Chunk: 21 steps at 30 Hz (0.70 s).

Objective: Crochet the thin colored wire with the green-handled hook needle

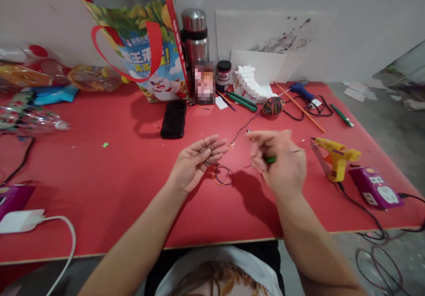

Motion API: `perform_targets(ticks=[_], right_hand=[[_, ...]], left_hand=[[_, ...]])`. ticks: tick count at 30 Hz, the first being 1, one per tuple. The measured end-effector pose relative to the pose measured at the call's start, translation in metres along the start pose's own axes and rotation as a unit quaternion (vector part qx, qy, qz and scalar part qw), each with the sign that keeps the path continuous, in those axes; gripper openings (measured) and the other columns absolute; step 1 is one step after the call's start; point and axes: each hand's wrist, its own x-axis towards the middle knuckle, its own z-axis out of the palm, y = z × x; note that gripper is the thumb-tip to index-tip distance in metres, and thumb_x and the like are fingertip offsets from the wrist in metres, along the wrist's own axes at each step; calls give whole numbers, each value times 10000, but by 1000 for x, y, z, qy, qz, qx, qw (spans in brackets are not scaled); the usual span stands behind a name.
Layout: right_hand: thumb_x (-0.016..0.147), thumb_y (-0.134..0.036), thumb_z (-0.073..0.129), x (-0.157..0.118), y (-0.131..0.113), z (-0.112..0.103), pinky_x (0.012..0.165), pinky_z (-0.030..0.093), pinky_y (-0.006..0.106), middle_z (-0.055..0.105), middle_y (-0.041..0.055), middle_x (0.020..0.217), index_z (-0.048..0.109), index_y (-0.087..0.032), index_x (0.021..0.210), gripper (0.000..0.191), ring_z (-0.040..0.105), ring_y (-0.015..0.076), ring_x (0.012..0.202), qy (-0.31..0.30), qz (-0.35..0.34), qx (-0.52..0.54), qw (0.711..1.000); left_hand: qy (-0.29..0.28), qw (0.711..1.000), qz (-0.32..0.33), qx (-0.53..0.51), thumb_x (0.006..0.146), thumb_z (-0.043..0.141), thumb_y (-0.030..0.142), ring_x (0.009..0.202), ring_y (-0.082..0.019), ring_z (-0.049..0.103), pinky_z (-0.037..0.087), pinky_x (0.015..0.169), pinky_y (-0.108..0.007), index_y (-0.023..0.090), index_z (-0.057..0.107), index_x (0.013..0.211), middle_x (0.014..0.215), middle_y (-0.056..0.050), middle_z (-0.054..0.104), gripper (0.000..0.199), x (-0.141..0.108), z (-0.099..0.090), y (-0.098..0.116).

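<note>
My left hand (198,159) is held palm up above the table, its fingers stretched and its thumb laid across them. Multicoloured yarn runs over these fingers and seems pinched under the thumb. Loose loops of the yarn (223,175) hang or lie just below the hand, coloured orange and dark purple. A strand leads back from the fingertips to a multicoloured yarn ball (272,106). My right hand (280,161), slightly blurred, is closed around what looks like a thin metal crochet hook with a green grip (270,159). The two hands are apart.
A yellow glue gun (338,156) and a purple power socket (376,187) stand at the right with cords. Behind are a black phone (174,119), a steel flask (195,35), a large bag (133,44), a green cutter (242,101) and a white model (252,86).
</note>
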Motion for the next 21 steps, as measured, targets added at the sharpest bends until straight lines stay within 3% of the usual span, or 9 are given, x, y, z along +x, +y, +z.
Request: perform_targets(ticks=[2,6,9,12,14,17,21], right_hand=[[1023,-666,359,11,-7,-13,467,461,295,632,32,666,764,-185,906,640,494,123,440,22,54,120,991],[1004,-682,356,22,-12,-27,559,514,308,649,84,636,778,-161,761,714,618,181,596,42,90,166,981],[981,-745,354,21,-9,-26,394,375,259,601,73,554,778,-158,701,777,518,130,439,36,116,152,981],[943,-815,349,19,-3,-23,268,262,241,638,56,557,783,-163,754,806,460,107,286,-13,148,195,969],[939,-815,369,21,3,-24,280,391,251,714,66,631,788,-171,806,779,581,150,330,-33,149,238,959],[926,-772,494,25,10,-27,460,596,280,784,70,756,798,-181,854,669,727,178,525,-33,154,274,949],[828,-524,810,24,18,-26,607,624,196,798,36,849,800,-185,838,339,716,100,616,-38,162,284,944]], left_hand=[[-28,999,-19,3,853,740,75,1070,-251,772,625,863,-256,151,802,1131,1199,-148,786,295,-1,-2,2],[-51,998,-34,5,853,735,62,1031,-248,784,635,838,-249,156,815,1097,1179,-142,792,274,-3,-3,2],[-50,998,-40,5,847,737,53,1010,-244,789,638,816,-239,153,819,1076,1163,-139,797,263,-3,-3,1],[-51,998,-39,11,841,756,64,999,-250,791,642,812,-247,146,811,1073,1161,-147,796,251,-3,-2,2],[-58,998,-35,14,844,768,81,990,-256,794,644,801,-250,136,801,1009,1151,-156,798,176,-3,-2,2],[-70,997,-29,9,861,760,85,982,-245,796,640,788,-232,137,777,938,1141,-152,801,95,-3,-1,2],[-73,997,-35,3,881,730,71,985,-224,795,640,810,-225,160,797,1077,1174,-137,795,226,-3,-2,2]])
